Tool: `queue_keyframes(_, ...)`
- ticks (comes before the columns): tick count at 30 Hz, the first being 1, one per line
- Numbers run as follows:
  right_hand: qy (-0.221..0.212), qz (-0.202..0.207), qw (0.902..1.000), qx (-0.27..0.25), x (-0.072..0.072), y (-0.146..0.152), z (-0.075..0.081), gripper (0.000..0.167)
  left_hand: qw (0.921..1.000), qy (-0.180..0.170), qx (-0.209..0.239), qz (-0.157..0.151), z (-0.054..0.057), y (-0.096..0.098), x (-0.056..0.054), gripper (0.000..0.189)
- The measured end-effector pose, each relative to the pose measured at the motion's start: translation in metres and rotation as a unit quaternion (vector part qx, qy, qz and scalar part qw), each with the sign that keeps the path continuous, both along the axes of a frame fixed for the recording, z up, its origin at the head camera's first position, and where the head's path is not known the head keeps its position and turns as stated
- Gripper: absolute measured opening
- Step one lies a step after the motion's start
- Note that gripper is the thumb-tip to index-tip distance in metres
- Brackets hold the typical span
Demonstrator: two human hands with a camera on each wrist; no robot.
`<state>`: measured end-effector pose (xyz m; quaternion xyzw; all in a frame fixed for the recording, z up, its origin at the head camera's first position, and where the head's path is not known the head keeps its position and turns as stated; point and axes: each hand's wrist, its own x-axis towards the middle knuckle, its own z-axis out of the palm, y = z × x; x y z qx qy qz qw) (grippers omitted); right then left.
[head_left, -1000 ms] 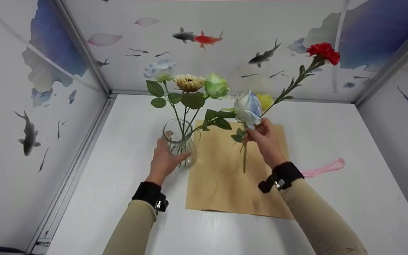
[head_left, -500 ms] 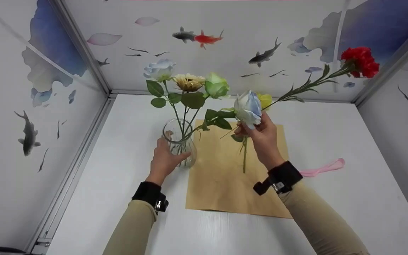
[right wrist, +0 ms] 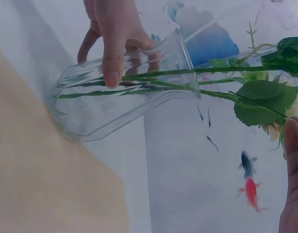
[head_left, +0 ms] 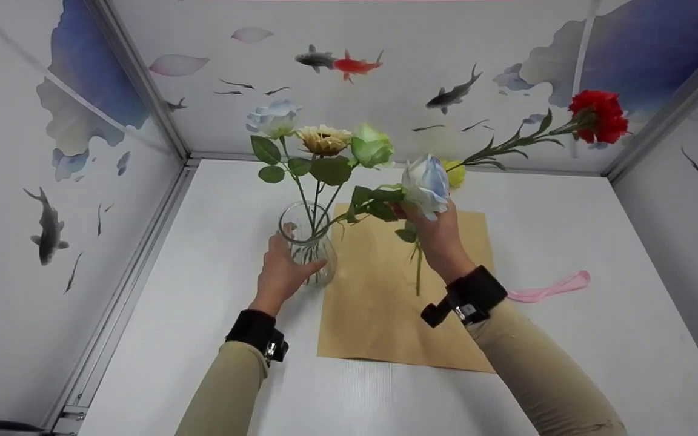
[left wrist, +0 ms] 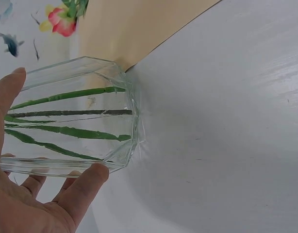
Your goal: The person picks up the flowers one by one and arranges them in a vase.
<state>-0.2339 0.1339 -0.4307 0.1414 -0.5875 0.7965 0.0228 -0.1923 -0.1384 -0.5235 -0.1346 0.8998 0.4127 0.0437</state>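
Observation:
My left hand [head_left: 279, 275] holds the glass vase [head_left: 328, 257], thumb on one side and fingers round the other. In the left wrist view several green stems [left wrist: 66, 96] show through its glass. A pale blue rose [head_left: 273, 118], a tan sunflower-like bloom [head_left: 323, 141], a green rose [head_left: 372, 145] and a blue-white rose [head_left: 425, 184] rise from the vase, the last leaning far right. Behind this rose my right hand [head_left: 443, 245] pinches the stem of a red carnation [head_left: 600, 117], which points up to the right; its fingertips are partly hidden. The thin stem end reaches toward the vase flowers.
Brown wrapping paper [head_left: 379, 315] lies on the white table, right of the vase. On it rests a flower stem [head_left: 418, 272] with a yellow bloom [head_left: 455, 174] at its far end. A pink ribbon [head_left: 555, 287] lies to the right. Printed walls enclose the table.
My right hand has shifted left behind the blue-white rose. The carnation has swung lower and to the right, then slightly back left. My left hand and the vase have stayed put.

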Motion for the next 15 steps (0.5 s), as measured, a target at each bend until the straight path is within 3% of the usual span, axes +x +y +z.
queue_keyframes(5,0.009,0.004,0.9999,0.013,-0.005,-0.013,0.010,0.015,1.0000,0.000,0.003,0.000,0.000,0.000,0.001,0.113)
queue_keyframes(9,0.037,-0.006,0.9975,0.060,-0.008,-0.022,0.018,0.015,1.0000,0.002,0.007,0.000,0.001,0.000,0.000,0.112)
queue_keyframes(12,0.027,-0.012,0.9973,0.067,-0.010,-0.029,0.022,0.017,0.9999,0.013,0.001,-0.006,0.000,0.000,0.001,0.109)
queue_keyframes(13,0.021,-0.011,0.9986,0.048,-0.011,-0.030,0.022,0.014,0.9998,0.017,-0.001,-0.007,0.000,0.000,0.001,0.109)
queue_keyframes(14,0.033,-0.002,0.9920,0.122,-0.010,-0.031,0.023,0.010,0.9997,0.021,-0.003,-0.008,-0.001,0.000,0.001,0.108)
queue_keyframes(15,0.021,0.007,0.9941,0.106,-0.010,-0.031,0.023,0.012,0.9997,0.024,-0.005,-0.008,-0.001,0.000,0.001,0.107)
